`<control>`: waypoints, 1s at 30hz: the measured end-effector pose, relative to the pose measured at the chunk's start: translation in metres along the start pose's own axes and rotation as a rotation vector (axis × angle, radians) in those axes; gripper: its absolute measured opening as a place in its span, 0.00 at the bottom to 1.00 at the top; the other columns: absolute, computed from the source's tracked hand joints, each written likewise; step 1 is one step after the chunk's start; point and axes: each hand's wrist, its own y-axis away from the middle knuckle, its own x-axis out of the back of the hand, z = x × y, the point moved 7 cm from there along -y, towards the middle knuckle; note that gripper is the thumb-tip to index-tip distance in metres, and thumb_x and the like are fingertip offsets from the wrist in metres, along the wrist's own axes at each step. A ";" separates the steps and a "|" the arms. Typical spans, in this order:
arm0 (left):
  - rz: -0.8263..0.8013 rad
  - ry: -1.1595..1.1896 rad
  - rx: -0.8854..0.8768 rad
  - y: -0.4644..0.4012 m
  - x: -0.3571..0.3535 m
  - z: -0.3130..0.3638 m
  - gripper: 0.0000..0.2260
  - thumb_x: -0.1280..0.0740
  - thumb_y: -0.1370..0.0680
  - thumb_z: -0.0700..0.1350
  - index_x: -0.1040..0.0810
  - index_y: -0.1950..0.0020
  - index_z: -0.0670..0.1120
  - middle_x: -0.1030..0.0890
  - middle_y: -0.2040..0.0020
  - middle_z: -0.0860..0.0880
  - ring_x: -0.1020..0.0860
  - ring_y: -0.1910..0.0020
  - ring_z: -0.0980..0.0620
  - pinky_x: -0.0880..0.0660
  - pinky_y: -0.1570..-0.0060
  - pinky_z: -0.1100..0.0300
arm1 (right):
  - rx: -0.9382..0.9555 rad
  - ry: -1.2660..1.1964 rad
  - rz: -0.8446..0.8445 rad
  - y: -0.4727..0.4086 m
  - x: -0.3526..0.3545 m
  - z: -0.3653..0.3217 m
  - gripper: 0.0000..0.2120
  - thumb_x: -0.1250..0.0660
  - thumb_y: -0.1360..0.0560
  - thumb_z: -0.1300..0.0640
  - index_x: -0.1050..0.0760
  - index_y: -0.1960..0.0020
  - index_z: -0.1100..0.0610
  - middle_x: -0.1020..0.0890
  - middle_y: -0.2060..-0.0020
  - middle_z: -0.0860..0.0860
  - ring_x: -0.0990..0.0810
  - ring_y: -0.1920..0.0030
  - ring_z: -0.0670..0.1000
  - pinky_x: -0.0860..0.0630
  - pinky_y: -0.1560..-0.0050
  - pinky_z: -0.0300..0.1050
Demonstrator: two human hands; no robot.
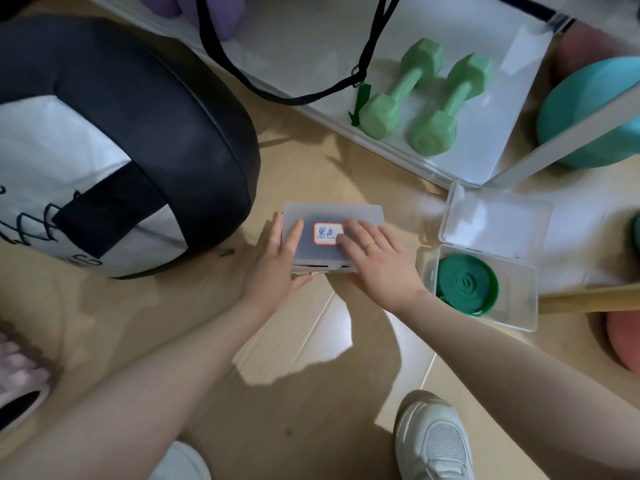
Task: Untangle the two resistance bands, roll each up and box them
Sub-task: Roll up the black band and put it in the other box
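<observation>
A frosted plastic box (pixel 332 212) with a red-framed label lies on the wood floor, its lid down; something dark shows through the lid. My left hand (pixel 277 261) holds its left side, fingers flat on the lid and thumb at the front edge. My right hand (pixel 377 254) presses flat on the lid's right part, fingers straight. To the right, a second clear box (pixel 519 299) stands with its lid (pixel 495 220) swung back, and a rolled green band (pixel 465 284) lies coiled inside it.
A large black-and-white bag (pixel 114 140) stands at the left. A white shelf base (pixel 478 140) behind holds two green dumbbells (pixel 426 98) and a black strap (pixel 363 50). Teal ball (pixel 588 109) at right; my white shoe (pixel 433 441) at the bottom.
</observation>
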 end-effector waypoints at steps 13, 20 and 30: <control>0.122 -0.023 -0.109 -0.023 -0.020 -0.008 0.28 0.48 0.26 0.58 0.50 0.28 0.55 0.47 0.24 0.39 0.41 0.27 0.43 0.25 0.43 0.44 | 0.151 0.159 0.308 -0.009 -0.011 -0.010 0.11 0.49 0.23 0.64 0.31 0.46 0.56 0.20 0.41 0.55 0.21 0.42 0.60 0.24 0.45 0.52; 0.220 -0.357 -0.218 -0.024 -0.012 0.002 0.27 0.40 0.26 0.53 0.40 0.29 0.44 0.41 0.27 0.41 0.37 0.31 0.40 0.28 0.41 0.46 | 0.141 0.144 0.345 -0.012 -0.012 -0.012 0.04 0.46 0.23 0.63 0.35 0.55 0.56 0.19 0.42 0.54 0.20 0.45 0.61 0.22 0.47 0.54; 0.244 -0.570 -0.360 -0.033 -0.003 0.009 0.25 0.44 0.25 0.55 0.36 0.31 0.45 0.28 0.31 0.47 0.37 0.32 0.48 0.32 0.38 0.54 | 0.074 0.137 0.262 -0.012 -0.028 -0.006 0.19 0.53 0.21 0.65 0.34 0.33 0.57 0.24 0.36 0.56 0.24 0.39 0.63 0.26 0.41 0.59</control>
